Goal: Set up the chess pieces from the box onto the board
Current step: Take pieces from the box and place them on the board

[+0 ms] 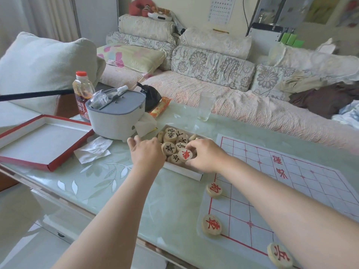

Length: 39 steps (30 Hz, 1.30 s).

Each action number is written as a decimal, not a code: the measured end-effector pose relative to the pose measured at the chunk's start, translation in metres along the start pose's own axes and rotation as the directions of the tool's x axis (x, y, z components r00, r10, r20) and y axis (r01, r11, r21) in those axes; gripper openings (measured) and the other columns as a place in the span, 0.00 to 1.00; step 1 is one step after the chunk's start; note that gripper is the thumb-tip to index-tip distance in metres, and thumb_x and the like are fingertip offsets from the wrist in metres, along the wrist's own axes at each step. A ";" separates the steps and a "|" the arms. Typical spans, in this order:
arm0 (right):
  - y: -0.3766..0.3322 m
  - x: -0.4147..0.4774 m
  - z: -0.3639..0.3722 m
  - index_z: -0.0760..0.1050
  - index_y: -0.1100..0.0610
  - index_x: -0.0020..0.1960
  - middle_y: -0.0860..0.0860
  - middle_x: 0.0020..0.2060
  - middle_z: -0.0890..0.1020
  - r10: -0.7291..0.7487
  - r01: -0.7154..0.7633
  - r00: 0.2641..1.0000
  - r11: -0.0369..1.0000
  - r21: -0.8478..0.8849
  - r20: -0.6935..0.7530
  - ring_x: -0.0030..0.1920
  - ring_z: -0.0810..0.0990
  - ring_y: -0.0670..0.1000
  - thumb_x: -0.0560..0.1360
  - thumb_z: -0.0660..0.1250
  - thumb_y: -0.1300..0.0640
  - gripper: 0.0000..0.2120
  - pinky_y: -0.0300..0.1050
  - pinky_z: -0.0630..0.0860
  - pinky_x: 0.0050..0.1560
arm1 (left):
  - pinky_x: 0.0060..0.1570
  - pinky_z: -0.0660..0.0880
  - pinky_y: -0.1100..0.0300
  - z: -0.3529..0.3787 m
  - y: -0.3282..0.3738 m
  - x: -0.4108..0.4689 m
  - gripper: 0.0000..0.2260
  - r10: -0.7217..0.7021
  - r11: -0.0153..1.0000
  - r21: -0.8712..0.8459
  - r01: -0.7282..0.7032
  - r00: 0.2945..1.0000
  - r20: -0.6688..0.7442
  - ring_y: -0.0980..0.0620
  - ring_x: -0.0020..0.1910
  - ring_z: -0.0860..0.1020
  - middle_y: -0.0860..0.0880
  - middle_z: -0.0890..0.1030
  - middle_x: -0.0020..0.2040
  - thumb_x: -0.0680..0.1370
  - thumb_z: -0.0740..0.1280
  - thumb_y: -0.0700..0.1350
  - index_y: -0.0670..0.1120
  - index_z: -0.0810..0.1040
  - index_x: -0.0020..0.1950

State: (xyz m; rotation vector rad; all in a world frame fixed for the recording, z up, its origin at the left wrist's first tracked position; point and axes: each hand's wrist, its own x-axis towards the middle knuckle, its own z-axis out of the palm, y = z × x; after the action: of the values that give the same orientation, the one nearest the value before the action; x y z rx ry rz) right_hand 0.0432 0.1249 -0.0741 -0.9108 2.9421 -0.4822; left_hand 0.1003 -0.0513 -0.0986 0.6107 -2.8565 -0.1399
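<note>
our right hand (pixel 206 155) pinches a red piece (pixel 185 155) atop the pile in the box (pixel 186 171), fingers curled round it; our left hand (pixel 148 152) lies on the edge left of the grip, probably steadying, hold unclear; board (pixel 291 191) sits right of the grip

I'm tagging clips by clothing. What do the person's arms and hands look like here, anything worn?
The left arm and right arm are bare as far as the frame shows: no sleeves in view. The left hand and right hand wear no gloves, and no watch or bracelet shows at either wrist. Rings are too small to tell.
</note>
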 end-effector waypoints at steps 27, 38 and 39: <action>0.023 -0.016 -0.015 0.74 0.49 0.63 0.45 0.58 0.74 0.029 -0.028 1.000 0.991 0.128 0.000 0.54 0.73 0.47 0.71 0.75 0.51 0.22 0.41 0.69 0.53 | 0.42 0.69 0.60 -0.021 0.021 -0.004 0.11 0.020 0.741 -0.667 -0.071 0.996 -0.083 0.52 0.46 0.74 0.53 0.78 0.48 0.78 0.64 0.45 0.49 0.76 0.59; 0.119 -0.102 -0.046 0.73 0.42 0.58 0.42 0.54 0.77 0.252 -0.248 0.960 0.967 -0.047 0.122 0.55 0.76 0.47 0.70 0.68 0.42 0.17 0.45 0.75 0.56 | 0.47 0.79 0.54 -0.015 0.133 -0.032 0.14 0.330 0.630 -0.762 -0.149 0.940 0.089 0.51 0.48 0.80 0.51 0.78 0.54 0.79 0.60 0.40 0.54 0.76 0.61; 0.123 -0.106 -0.044 0.73 0.42 0.58 0.42 0.54 0.77 0.252 -0.247 0.960 0.967 -0.054 0.124 0.55 0.76 0.47 0.71 0.67 0.42 0.17 0.45 0.75 0.57 | 0.45 0.80 0.55 -0.014 0.140 -0.034 0.15 0.349 0.617 -0.776 -0.133 0.929 0.118 0.51 0.46 0.80 0.52 0.78 0.51 0.79 0.61 0.39 0.53 0.76 0.61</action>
State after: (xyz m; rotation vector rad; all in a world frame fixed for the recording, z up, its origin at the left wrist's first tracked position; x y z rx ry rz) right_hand 0.0589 0.2928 -0.0760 -0.5370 2.8972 -0.3412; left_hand 0.0789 0.0899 -0.0724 0.0053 -2.6782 -1.3856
